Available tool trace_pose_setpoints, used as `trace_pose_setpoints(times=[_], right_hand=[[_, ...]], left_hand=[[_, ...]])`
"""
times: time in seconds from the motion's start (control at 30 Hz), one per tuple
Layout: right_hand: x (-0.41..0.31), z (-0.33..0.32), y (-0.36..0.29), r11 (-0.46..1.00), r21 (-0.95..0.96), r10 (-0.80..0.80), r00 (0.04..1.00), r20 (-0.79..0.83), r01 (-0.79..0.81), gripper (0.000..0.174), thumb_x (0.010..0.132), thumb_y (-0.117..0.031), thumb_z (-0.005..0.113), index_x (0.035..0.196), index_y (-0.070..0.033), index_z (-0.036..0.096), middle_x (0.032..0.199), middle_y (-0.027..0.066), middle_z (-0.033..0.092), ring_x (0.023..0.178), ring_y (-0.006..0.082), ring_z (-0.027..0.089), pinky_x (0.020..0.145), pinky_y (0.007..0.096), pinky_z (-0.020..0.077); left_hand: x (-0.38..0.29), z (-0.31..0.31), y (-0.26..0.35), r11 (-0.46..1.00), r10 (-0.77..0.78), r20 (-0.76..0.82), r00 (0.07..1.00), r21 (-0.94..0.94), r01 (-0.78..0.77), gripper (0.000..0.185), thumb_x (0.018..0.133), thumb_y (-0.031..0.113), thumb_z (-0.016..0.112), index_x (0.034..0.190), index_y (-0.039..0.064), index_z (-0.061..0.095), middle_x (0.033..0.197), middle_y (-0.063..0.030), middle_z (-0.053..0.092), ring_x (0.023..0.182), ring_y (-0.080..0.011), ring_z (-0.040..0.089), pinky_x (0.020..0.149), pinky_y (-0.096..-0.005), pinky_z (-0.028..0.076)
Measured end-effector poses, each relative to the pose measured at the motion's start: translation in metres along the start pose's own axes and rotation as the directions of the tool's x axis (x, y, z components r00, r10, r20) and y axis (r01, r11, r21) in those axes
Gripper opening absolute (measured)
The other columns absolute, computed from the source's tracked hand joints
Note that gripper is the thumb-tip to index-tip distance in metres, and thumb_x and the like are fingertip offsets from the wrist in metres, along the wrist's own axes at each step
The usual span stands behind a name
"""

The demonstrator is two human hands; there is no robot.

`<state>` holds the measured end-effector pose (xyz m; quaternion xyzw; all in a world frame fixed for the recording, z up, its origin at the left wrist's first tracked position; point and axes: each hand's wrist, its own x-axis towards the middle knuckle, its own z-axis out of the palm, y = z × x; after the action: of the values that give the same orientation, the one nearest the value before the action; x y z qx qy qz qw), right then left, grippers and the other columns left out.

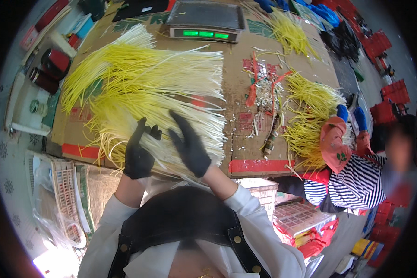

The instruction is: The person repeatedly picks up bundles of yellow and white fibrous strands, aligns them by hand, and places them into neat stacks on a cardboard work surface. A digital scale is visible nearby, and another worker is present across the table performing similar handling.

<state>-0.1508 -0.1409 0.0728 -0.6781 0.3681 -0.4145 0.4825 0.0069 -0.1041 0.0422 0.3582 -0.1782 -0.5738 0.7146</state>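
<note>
Long yellow and white vegetable stalks, which look like blanched garlic chives (135, 73), lie in a wide layer on the cardboard-covered table (239, 139), their white ends to the right. My left hand (139, 153), in a black glove, has some pale stalks between thumb and fingers at the near edge of the layer. My right hand (189, 146), also gloved in black, is raised over the white stems with its fingers apart, slightly blurred by motion. It grips nothing. Whether its fingertips touch the stalks cannot be told.
A digital scale (205, 22) stands at the table's far side. Plant scraps (269, 92) and a knife-like tool with a wrapped handle (271, 139) lie right of the stalks. A co-worker in blue gloves handles more stalks (305, 121) at the right. Plastic crates (67, 194) stand below left.
</note>
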Motion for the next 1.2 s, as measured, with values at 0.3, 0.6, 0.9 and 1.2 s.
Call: trace_pose_setpoints(times=[0.3, 0.6, 0.9, 1.2], right_hand=[[-0.014, 0.022, 0.000, 0.879, -0.472, 0.144, 0.898, 0.415, 0.076, 0.088, 0.080, -0.023, 0.069, 0.151, -0.013, 0.017, 0.082, 0.0197, 0.067, 0.070, 0.0374, 0.066, 0.063, 0.0446, 0.0527], [-0.003, -0.024, -0.052, 0.807, -0.532, -0.239, 0.966, 0.102, 0.256, 0.066, 0.085, -0.050, 0.061, 0.124, 0.003, 0.054, 0.098, 0.0197, 0.064, 0.086, 0.0352, 0.062, 0.074, 0.0427, 0.0492], [0.021, 0.000, -0.116, 0.824, -0.436, -0.107, 0.854, 0.509, 0.363, 0.125, 0.057, -0.044, 0.086, 0.148, 0.001, 0.012, 0.136, 0.0306, 0.044, 0.120, 0.0439, 0.050, 0.102, 0.0480, 0.0394], [-0.022, -0.044, -0.050, 0.973, 0.055, 0.157, 0.819, 0.553, -0.223, 0.074, 0.082, -0.032, 0.073, 0.141, -0.003, 0.039, 0.132, 0.0251, 0.052, 0.122, 0.0364, 0.051, 0.103, 0.0380, 0.0402]], left_hand=[[-0.007, 0.000, 0.014, 0.925, -0.343, 0.057, 0.938, -0.155, 0.347, 0.044, 0.098, 0.021, 0.051, 0.140, 0.009, 0.044, 0.128, -0.0077, 0.058, 0.132, -0.0247, 0.043, 0.105, -0.0432, 0.039], [0.005, -0.024, 0.075, 0.804, -0.408, -0.024, 0.913, 0.465, 0.371, 0.029, 0.094, 0.018, 0.052, 0.117, 0.003, 0.059, 0.080, -0.0035, 0.058, 0.060, -0.0143, 0.055, 0.056, -0.0295, 0.049], [-0.017, 0.069, 0.127, -0.518, -0.523, 0.739, 0.425, 0.121, -0.847, 0.026, 0.077, 0.016, 0.063, 0.101, 0.004, 0.062, 0.082, -0.0134, 0.062, 0.076, -0.0290, 0.061, 0.070, -0.0447, 0.045], [0.000, 0.114, 0.113, -0.332, -0.538, 0.762, 0.360, 0.200, -0.922, 0.008, 0.071, 0.013, 0.061, 0.079, 0.010, 0.061, 0.067, -0.0081, 0.054, 0.065, -0.0278, 0.055, 0.067, -0.0407, 0.041]])
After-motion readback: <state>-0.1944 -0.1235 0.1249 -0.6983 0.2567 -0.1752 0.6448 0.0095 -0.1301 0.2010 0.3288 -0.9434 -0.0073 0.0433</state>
